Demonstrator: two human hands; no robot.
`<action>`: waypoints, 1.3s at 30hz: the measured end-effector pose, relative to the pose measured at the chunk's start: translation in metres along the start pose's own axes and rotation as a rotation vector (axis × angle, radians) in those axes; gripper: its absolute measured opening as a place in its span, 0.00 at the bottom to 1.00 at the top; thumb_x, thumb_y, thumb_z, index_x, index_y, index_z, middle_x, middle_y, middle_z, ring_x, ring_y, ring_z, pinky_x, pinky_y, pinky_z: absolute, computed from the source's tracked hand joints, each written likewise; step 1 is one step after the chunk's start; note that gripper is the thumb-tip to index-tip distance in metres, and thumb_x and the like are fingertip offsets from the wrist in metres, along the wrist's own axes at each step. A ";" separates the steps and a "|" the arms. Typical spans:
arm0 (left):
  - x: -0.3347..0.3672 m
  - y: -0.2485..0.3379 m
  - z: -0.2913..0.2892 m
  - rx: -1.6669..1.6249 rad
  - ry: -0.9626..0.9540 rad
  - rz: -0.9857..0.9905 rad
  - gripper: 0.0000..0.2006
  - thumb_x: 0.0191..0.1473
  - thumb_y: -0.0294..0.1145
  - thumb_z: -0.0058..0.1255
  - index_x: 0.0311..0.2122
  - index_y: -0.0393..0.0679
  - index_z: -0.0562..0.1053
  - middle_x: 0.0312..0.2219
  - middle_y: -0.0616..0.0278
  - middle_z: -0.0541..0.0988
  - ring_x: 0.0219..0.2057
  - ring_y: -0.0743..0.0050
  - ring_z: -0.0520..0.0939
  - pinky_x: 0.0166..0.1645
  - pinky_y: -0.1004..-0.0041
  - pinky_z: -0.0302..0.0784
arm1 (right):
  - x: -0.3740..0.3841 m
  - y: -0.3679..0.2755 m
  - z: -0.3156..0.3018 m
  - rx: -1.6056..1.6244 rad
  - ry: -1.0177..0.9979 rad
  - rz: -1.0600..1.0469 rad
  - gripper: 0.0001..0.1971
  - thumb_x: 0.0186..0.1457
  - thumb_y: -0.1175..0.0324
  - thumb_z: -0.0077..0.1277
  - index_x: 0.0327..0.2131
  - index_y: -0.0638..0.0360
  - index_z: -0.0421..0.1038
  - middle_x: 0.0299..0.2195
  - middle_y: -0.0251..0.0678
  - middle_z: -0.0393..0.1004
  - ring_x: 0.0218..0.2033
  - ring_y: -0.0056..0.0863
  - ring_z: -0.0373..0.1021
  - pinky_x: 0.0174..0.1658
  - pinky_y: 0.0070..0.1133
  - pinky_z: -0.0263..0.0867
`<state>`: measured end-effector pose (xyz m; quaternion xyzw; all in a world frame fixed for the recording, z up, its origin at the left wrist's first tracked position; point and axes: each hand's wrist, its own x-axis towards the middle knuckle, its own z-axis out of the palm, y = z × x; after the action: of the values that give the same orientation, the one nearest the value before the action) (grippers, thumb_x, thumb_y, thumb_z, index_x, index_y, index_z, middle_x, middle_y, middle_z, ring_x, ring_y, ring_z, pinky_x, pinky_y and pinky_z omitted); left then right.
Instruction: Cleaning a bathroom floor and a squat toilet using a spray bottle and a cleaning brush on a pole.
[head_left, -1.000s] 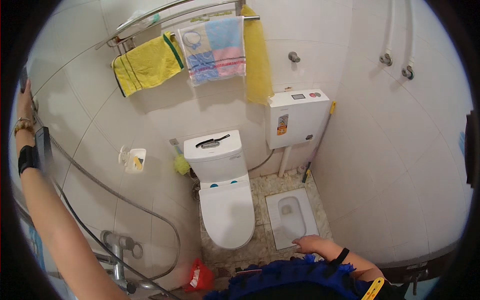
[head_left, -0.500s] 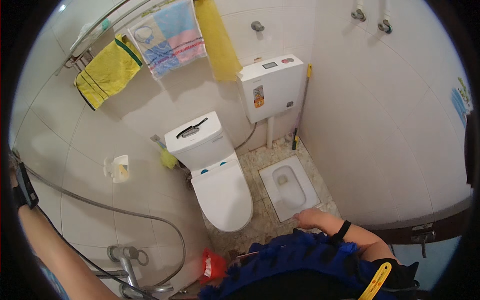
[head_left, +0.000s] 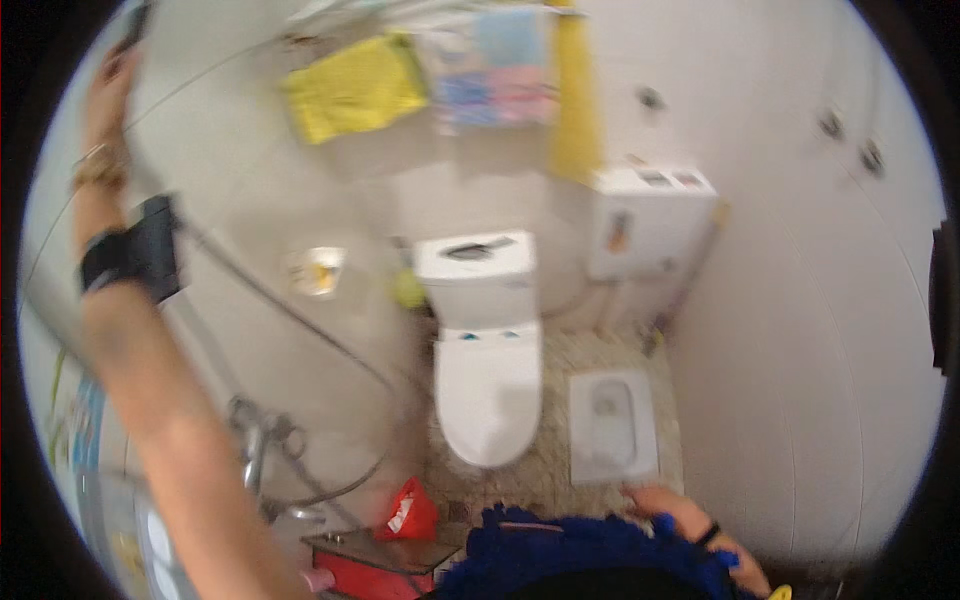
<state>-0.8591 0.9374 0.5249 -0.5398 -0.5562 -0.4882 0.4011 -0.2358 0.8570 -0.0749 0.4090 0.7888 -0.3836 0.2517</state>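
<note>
My left arm reaches up along the tiled wall at the left, and my left hand [head_left: 108, 88] is closed around a dark elongated thing [head_left: 134, 28] near the top rim; its kind is too blurred to tell. On that wrist sits a black strap with a dark box-shaped device [head_left: 158, 248]. A shower hose [head_left: 290, 315] runs along the wall behind the forearm, curving down to the metal mixer tap [head_left: 258, 440]. Low at the right, my right hand [head_left: 668, 506] hangs in front of my body with its fingers blurred, nearest the squat toilet [head_left: 613, 425].
A white toilet [head_left: 488, 395] with its lid down stands in the middle, a dark-handled item [head_left: 475, 247] on its tank. A white cistern [head_left: 650, 225] hangs beyond the squat toilet. Towels [head_left: 355, 88] hang above. A red bag [head_left: 408, 510] lies low near the tap.
My left hand has come further into view, higher up the left wall. The whole view has shifted and blurred. My right hand remains low in front of my body.
</note>
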 end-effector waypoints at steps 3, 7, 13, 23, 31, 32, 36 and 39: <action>-0.023 0.009 0.010 -0.077 0.059 -0.121 0.21 0.48 0.41 0.50 0.47 0.42 0.67 0.28 0.69 0.72 0.27 0.84 0.69 0.29 0.83 0.62 | 0.000 0.030 0.017 -0.045 -0.056 0.089 0.30 0.46 0.48 0.45 0.50 0.55 0.59 0.44 0.48 0.66 0.46 0.43 0.63 0.47 0.31 0.59; -0.040 0.023 -0.050 -0.575 -0.059 -0.403 0.15 0.50 0.38 0.48 0.42 0.43 0.67 0.30 0.69 0.71 0.30 0.80 0.70 0.35 0.73 0.69 | 0.020 0.032 0.015 -0.128 -0.036 -0.025 0.30 0.47 0.47 0.43 0.50 0.54 0.58 0.41 0.48 0.68 0.44 0.43 0.64 0.46 0.31 0.60; -0.108 0.071 -0.060 -1.030 -0.054 -0.386 0.02 0.52 0.27 0.39 0.28 0.46 0.64 0.18 0.69 0.69 0.20 0.77 0.71 0.27 0.75 0.70 | 0.012 -0.036 -0.042 -0.199 -0.090 -0.160 0.26 0.47 0.56 0.45 0.50 0.53 0.58 0.40 0.47 0.69 0.42 0.43 0.65 0.44 0.32 0.61; -0.299 0.236 -0.125 -0.979 0.343 -0.728 0.17 0.57 0.35 0.34 0.49 0.40 0.58 0.40 0.55 0.67 0.38 0.66 0.70 0.45 0.64 0.68 | 0.041 -0.005 -0.044 -0.453 -0.157 -0.351 0.24 0.48 0.56 0.44 0.49 0.54 0.59 0.40 0.45 0.69 0.42 0.43 0.65 0.43 0.32 0.61; -0.378 0.336 -0.283 -0.882 0.512 -0.686 0.24 0.57 0.39 0.34 0.55 0.40 0.51 0.35 0.58 0.64 0.35 0.70 0.65 0.40 0.70 0.63 | 0.049 0.011 -0.013 -0.602 -0.347 -0.467 0.25 0.49 0.54 0.44 0.50 0.54 0.59 0.42 0.47 0.68 0.43 0.44 0.64 0.45 0.32 0.60; -0.387 0.347 -0.298 -0.891 0.541 -0.692 0.24 0.57 0.39 0.34 0.55 0.40 0.50 0.33 0.59 0.62 0.33 0.71 0.64 0.39 0.72 0.62 | 0.051 0.006 -0.011 -0.606 -0.382 -0.495 0.25 0.49 0.54 0.43 0.50 0.54 0.59 0.42 0.47 0.68 0.43 0.44 0.64 0.45 0.32 0.60; -0.441 0.370 -0.358 -0.832 0.692 -0.702 0.22 0.57 0.40 0.35 0.51 0.35 0.54 0.26 0.65 0.57 0.27 0.79 0.60 0.29 0.79 0.60 | 0.063 -0.032 -0.007 -0.718 -0.371 -0.618 0.25 0.50 0.53 0.43 0.50 0.52 0.59 0.41 0.47 0.68 0.42 0.44 0.65 0.43 0.33 0.61; -0.489 0.378 -0.394 -0.872 0.857 -0.735 0.19 0.55 0.41 0.39 0.44 0.35 0.60 0.22 0.67 0.57 0.22 0.82 0.59 0.22 0.82 0.55 | 0.075 -0.063 0.004 -0.841 -0.318 -0.694 0.23 0.47 0.55 0.46 0.47 0.52 0.62 0.37 0.45 0.70 0.40 0.42 0.66 0.41 0.32 0.63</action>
<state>-0.4693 0.4287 0.1700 -0.1894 -0.2498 -0.9390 0.1414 -0.3281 0.8641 -0.1053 -0.0724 0.9143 -0.1533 0.3677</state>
